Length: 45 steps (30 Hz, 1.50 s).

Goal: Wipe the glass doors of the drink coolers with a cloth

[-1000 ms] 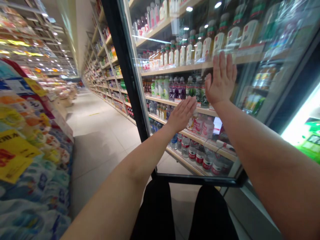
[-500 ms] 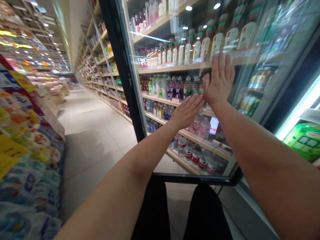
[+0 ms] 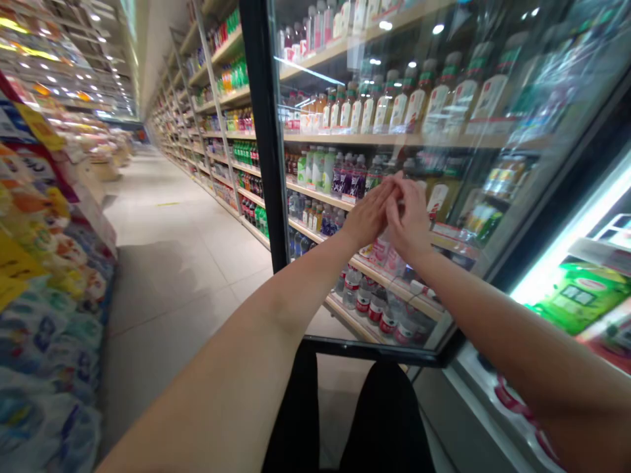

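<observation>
In front of me stands a glass door [image 3: 270, 151] with a black frame, swung out from the cooler. My left hand [image 3: 371, 213] is stretched forward at the pane with its fingers straight and close together. From the right, my right hand [image 3: 411, 220] meets it, the fingers bent and a small gap showing beside the thumb. The fingertips of both hands touch or overlap, and no object shows in either hand. Whether they press on the glass I cannot tell. Through the pane appear bottled drinks [image 3: 417, 108] on shelves.
To the right, the lit cooler holds a green package [image 3: 584, 295]. Stacked packs [image 3: 44, 348] stand at the left beside the tiled aisle floor [image 3: 187, 263]. Long drink shelves [image 3: 241, 154] run back behind the door. My legs [image 3: 394, 420] are just under the door's lower edge.
My right hand has come down and left from flat against the pane, its fingers now bent over my left fingertips. The view has shifted slightly, showing more of the cooler.
</observation>
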{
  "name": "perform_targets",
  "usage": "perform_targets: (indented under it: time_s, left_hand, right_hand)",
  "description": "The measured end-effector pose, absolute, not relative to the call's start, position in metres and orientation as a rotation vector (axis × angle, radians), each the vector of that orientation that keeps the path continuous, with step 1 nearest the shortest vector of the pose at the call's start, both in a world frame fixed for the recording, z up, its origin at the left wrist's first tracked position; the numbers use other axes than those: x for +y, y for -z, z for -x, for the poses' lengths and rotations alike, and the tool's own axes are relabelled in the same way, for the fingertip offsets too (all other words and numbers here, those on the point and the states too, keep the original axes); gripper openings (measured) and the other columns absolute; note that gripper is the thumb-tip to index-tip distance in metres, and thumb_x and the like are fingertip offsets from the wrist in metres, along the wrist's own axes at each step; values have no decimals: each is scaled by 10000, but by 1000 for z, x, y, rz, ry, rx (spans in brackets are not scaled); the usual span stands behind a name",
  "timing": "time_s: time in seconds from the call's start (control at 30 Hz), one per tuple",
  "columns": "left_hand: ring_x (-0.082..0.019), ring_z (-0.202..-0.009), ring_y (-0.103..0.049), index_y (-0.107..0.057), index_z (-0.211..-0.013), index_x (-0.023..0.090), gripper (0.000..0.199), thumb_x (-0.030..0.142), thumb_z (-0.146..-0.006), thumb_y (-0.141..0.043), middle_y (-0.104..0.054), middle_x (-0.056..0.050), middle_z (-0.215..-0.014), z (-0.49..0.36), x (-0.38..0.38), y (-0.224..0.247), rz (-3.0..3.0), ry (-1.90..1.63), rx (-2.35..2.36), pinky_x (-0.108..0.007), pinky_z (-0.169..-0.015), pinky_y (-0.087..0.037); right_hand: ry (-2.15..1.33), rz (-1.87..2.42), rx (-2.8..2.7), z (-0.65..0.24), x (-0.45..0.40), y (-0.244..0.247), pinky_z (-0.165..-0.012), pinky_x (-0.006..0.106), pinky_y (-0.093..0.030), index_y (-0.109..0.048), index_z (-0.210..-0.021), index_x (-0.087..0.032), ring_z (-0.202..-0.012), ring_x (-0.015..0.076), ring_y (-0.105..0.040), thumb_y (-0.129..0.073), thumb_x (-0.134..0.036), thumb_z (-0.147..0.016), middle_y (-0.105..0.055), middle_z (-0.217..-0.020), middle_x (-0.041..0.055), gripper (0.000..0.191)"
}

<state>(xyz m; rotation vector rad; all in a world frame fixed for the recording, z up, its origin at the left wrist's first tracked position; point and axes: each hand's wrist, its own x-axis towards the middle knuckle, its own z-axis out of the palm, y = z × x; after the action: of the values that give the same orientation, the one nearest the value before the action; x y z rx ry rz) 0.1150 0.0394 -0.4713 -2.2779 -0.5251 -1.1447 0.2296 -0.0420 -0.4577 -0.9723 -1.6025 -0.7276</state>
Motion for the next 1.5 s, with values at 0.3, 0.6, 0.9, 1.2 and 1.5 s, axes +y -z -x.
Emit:
perform_targets:
  time_s: [0.3, 0.6, 0.9, 1.2, 1.5]
  left_hand:
    - [-278, -1628, -146, -277, -1660, 96, 733, 492, -1072, -464, -293, -155, -1718, -37, 52, 471, 2188, 855, -275, -506, -1353, -78]
    - [-262, -1635, -120, -290, -1669, 124, 686, 335, -1036, -453, -270, -128, -1732, 0, 78, 450, 2102, 1261, -707, -460, -1346, 43]
    - [-271, -1637, -113, -284, -1662, 112, 690, 299, -1020, -454, -245, -120, -1741, -1, 82, 454, 2108, 1252, -717, -490, -1343, 58]
    - [-275, -1639, -95, -287, -1667, 130, 668, 394, -1066, -406, -240, -117, -1743, 1, 80, 452, 2184, 1272, -715, -495, -1344, 55]
    - [-282, -1642, -62, -254, -1678, 94, 726, 310, -1015, -459, -188, -104, -1757, 0, 82, 452, 2188, 1232, -741, -505, -1352, 57]
  right_hand:
    - [840, 1025, -1843, -238, -30, 488, -1244, 599, -362, -561, -1472, -241, -1533, 316, -390, -445, -355, -1055, -438, -1639, 144, 447]
    - [917, 936, -2003, -276, -26, 487, -1253, 674, -338, -703, -1174, -253, -1594, 340, -266, -532, -458, -1047, -535, -1576, 100, 296]
    - [961, 960, -1831, -253, 1, 438, -1337, 556, -221, -348, -1647, -247, -1631, 268, -140, -323, -303, -1075, -240, -1746, 44, 575]
    - [926, 1176, -1995, -229, -2, 423, -1344, 523, -204, -392, -1628, -246, -1625, 228, -172, -321, -220, -1031, -335, -1711, 27, 601]
    - [882, 1170, -2088, -220, -1, 426, -1349, 513, -176, -416, -1607, -229, -1627, 208, -162, -290, -291, -1054, -358, -1699, 17, 570]
